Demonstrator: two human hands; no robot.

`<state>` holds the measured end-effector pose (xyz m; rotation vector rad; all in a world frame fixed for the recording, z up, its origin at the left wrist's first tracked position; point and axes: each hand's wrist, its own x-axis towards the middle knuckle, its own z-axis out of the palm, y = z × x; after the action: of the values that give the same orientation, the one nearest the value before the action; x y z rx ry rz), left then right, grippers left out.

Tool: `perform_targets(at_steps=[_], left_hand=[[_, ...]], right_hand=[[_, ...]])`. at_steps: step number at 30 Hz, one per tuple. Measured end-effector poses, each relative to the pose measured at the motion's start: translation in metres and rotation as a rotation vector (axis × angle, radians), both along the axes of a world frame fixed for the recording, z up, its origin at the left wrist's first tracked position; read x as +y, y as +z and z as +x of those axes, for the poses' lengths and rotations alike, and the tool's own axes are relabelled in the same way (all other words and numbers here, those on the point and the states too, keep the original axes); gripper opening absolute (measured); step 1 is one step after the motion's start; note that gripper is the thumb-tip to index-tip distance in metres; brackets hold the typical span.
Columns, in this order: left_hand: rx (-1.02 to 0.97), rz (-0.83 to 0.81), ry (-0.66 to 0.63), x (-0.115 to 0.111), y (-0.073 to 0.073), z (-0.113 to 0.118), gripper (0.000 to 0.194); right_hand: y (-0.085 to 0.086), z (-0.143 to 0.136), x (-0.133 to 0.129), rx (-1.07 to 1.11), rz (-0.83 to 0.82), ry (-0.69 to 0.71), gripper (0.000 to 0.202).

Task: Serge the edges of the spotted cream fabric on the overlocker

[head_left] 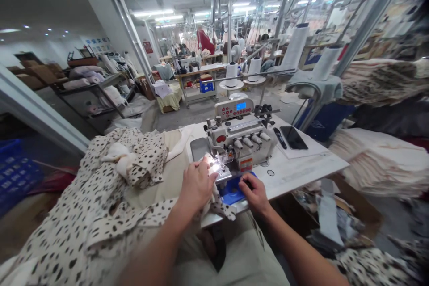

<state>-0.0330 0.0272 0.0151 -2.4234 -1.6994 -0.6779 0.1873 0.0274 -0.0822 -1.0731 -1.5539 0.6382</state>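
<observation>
A white overlock sewing machine (244, 136) with a lit needle area stands on the white table. My left hand (198, 183) lies on spotted fabric (224, 208) beside the presser foot, its fingers bent and pressing the cloth. At the front of the machine, over a blue tray (232, 191), my right hand (254, 191) is closed, thumb against curled fingers, round something small and dark that I cannot make out. A large spotted cream garment (134, 214) spreads from the table's left side down toward the lap.
A black phone (294, 137) and a dark marker (279, 138) lie right of the machine. Thread cones (231, 74) stand behind it. Fabric stacks (382, 161) and a box of scraps (363, 214) are at the right, a blue crate (16, 174) at the left.
</observation>
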Motion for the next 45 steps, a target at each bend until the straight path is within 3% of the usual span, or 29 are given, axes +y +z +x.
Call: perform_targets(at_steps=[7, 10, 13, 19, 23, 26, 29, 33, 35, 38, 42, 45], left_hand=[[-0.102, 0.026, 0.01, -0.014, 0.009, -0.005, 0.025], [-0.184, -0.055, 0.016, -0.022, 0.011, 0.002, 0.02], [-0.316, -0.17, -0.077, -0.029, 0.005, 0.02, 0.02], [-0.363, -0.13, -0.196, -0.027, -0.016, 0.058, 0.026], [-0.335, -0.109, -0.21, -0.028, -0.018, 0.057, 0.026], [-0.295, -0.065, -0.21, -0.029, -0.006, 0.029, 0.028], [-0.209, 0.026, -0.182, -0.024, 0.019, -0.025, 0.033], [-0.091, 0.165, 0.059, -0.024, 0.059, -0.112, 0.029], [-0.036, 0.218, 0.211, -0.035, 0.065, -0.144, 0.026], [0.107, 0.089, 0.312, -0.066, 0.046, -0.171, 0.021], [0.262, -0.251, 0.2, -0.119, 0.0, -0.18, 0.024], [0.19, -0.216, 0.155, -0.146, -0.007, -0.187, 0.029]], right_hand=[[0.012, -0.026, -0.006, -0.058, 0.03, 0.19, 0.02], [0.01, -0.027, -0.003, -0.022, 0.011, 0.231, 0.024], [0.006, -0.022, -0.001, 0.002, -0.014, 0.256, 0.027], [-0.012, -0.016, -0.001, 0.253, -0.089, 0.075, 0.023], [-0.019, -0.015, -0.002, 0.309, -0.114, 0.009, 0.025], [-0.014, -0.017, -0.009, 0.164, -0.078, -0.011, 0.02], [-0.006, -0.024, -0.019, -0.116, 0.043, 0.009, 0.016], [0.003, -0.046, -0.031, -0.414, 0.248, 0.078, 0.026], [0.008, -0.061, -0.033, -0.48, 0.38, 0.057, 0.03], [0.013, -0.082, -0.034, -0.629, 0.513, 0.102, 0.029], [0.015, -0.092, -0.037, -0.941, 0.462, 0.247, 0.016], [0.013, -0.088, -0.039, -1.017, 0.401, 0.341, 0.036]])
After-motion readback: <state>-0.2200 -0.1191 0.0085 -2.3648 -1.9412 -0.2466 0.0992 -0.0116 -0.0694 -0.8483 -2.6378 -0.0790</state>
